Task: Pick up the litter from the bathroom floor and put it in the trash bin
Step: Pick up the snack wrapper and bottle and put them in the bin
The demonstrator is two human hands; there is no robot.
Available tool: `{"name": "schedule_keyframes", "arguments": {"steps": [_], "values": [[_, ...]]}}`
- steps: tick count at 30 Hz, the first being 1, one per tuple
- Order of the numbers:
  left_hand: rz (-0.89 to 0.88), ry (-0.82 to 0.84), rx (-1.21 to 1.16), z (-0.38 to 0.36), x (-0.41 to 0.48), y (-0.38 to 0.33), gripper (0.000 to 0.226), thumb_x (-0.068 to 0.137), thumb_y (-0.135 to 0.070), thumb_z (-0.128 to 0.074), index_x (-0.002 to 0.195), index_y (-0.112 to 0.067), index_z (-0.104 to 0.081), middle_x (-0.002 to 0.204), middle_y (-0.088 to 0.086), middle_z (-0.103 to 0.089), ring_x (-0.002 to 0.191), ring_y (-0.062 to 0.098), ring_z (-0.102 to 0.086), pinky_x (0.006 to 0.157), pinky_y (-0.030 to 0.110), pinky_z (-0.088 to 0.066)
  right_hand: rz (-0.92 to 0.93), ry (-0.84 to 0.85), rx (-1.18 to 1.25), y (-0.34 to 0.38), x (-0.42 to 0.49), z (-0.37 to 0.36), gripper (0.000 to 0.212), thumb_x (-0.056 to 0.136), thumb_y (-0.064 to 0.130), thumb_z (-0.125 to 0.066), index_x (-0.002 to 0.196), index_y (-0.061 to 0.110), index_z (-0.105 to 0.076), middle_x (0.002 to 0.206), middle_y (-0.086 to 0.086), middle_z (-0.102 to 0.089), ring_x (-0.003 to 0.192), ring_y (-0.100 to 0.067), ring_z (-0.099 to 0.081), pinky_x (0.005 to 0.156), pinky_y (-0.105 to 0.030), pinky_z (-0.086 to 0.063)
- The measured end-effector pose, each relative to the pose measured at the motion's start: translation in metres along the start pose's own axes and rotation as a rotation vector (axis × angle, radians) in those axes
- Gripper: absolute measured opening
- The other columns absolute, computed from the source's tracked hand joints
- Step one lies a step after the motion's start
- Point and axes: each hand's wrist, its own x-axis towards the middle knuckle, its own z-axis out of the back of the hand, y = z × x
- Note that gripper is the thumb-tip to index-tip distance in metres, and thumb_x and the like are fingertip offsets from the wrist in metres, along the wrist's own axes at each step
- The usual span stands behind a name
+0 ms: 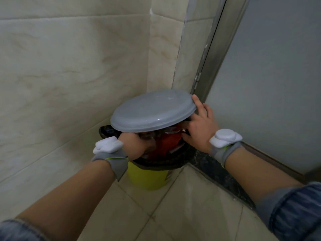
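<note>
A yellow trash bin (pixel 147 178) with a black liner (pixel 173 163) stands in the corner of the tiled floor. Its grey round lid (pixel 152 110) is tilted up at the near side. My right hand (pixel 199 126) grips the lid's right edge, thumb on top. My left hand (pixel 133 145) reaches under the lid into the bin's mouth; its fingers are hidden there, so what they hold cannot be seen. Red and clear wrappers (pixel 168 141) lie inside the bin.
Beige tiled walls (pixel 69 75) close in on the left and behind the bin. A grey door (pixel 271 84) with a metal frame (pixel 213 54) stands to the right, with a dark threshold (pixel 218 174) at its base. Beige floor tiles (pixel 182 206) spread in front.
</note>
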Motion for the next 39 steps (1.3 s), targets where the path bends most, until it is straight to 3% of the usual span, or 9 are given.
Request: {"name": "schedule_keyframes", "arguments": {"steps": [2,6,8,11,15,19,22,32,39], "values": [[-0.057,-0.070,0.050,-0.003,0.002,-0.001,0.036,0.082,-0.030,-0.069,0.107,-0.003,-0.067,0.114,0.014,-0.066,0.106,0.032,-0.059,0.093,0.039,-0.047,-0.016,-0.029,0.036,0.008,0.001,0.003,0.049,0.078,0.036,-0.061,0.126,0.023,-0.060,0.156,-0.008,-0.024,0.145,-0.039,0.009,0.113,-0.052,-0.001],[-0.069,0.225,0.190,-0.005,-0.005,0.000,0.030,0.087,-0.024,-0.063,0.107,-0.004,-0.068,0.117,0.012,-0.065,0.109,0.030,-0.056,0.097,0.038,-0.043,-0.081,0.014,0.151,0.018,-0.009,0.002,0.074,0.080,0.028,-0.061,0.147,0.022,-0.029,0.160,-0.007,-0.013,0.146,-0.036,0.010,0.115,-0.051,-0.006],[-0.063,0.243,0.294,0.000,-0.011,0.006,0.029,0.088,-0.028,-0.059,0.106,-0.008,-0.066,0.113,0.009,-0.064,0.112,0.029,-0.055,0.094,0.033,-0.039,-0.050,0.101,0.138,0.015,-0.016,0.002,0.065,0.082,0.029,-0.059,0.143,0.028,-0.037,0.160,-0.004,-0.011,0.145,-0.036,0.012,0.115,-0.053,-0.006],[-0.068,0.093,0.459,0.012,-0.026,0.015,0.029,0.086,-0.029,-0.056,0.101,-0.005,-0.063,0.103,0.016,-0.064,0.101,0.030,-0.059,0.081,0.030,-0.037,-0.059,0.237,0.179,0.017,-0.037,0.011,0.043,0.083,0.031,-0.055,0.125,0.035,-0.059,0.158,0.001,-0.018,0.145,-0.038,0.008,0.116,-0.053,-0.006],[-0.056,0.059,0.544,0.014,-0.050,0.024,0.025,0.085,-0.034,-0.052,0.081,-0.010,-0.056,0.096,0.017,-0.060,0.091,0.030,-0.055,0.084,0.032,-0.041,-0.177,0.316,0.223,0.024,-0.085,0.020,0.041,0.083,0.033,-0.054,0.125,0.030,-0.059,0.155,0.004,-0.028,0.147,-0.030,-0.005,0.114,-0.046,-0.016],[-0.161,-0.030,0.569,-0.011,-0.077,0.026,0.047,0.084,-0.038,-0.056,0.117,-0.006,-0.053,0.130,0.020,-0.048,0.120,0.037,-0.044,0.104,0.039,-0.034,-0.257,0.329,0.283,0.036,-0.126,0.022,0.055,0.084,0.042,-0.055,0.137,0.028,-0.046,0.156,0.000,-0.027,0.147,-0.026,-0.009,0.113,-0.045,-0.020],[-0.274,0.046,0.555,-0.032,-0.100,0.013,0.071,0.087,-0.041,-0.055,0.145,-0.010,-0.027,0.156,0.018,-0.016,0.142,0.036,-0.017,0.115,0.042,-0.022,-0.309,0.351,0.295,0.042,-0.154,0.027,0.066,0.083,0.046,-0.056,0.142,0.025,-0.036,0.156,-0.001,-0.026,0.146,-0.026,-0.010,0.112,-0.046,-0.022],[-0.520,0.281,0.667,-0.088,-0.119,-0.106,0.067,0.091,-0.038,-0.047,0.150,-0.022,-0.017,0.161,0.004,0.001,0.148,0.024,-0.001,0.118,0.040,-0.019,-0.569,0.379,0.453,-0.013,-0.228,0.054,0.076,0.084,0.047,-0.054,0.147,0.021,-0.021,0.154,-0.003,-0.026,0.142,-0.030,-0.018,0.110,-0.047,-0.024],[-0.707,0.577,0.816,-0.154,-0.145,-0.215,0.063,0.093,-0.040,-0.042,0.149,-0.026,-0.017,0.161,0.000,0.004,0.149,0.023,0.002,0.117,0.039,-0.017,-0.924,0.530,0.568,-0.081,-0.321,0.100,0.074,0.083,0.044,-0.054,0.145,0.018,-0.023,0.149,-0.006,-0.032,0.137,-0.032,-0.025,0.104,-0.047,-0.029]]}}
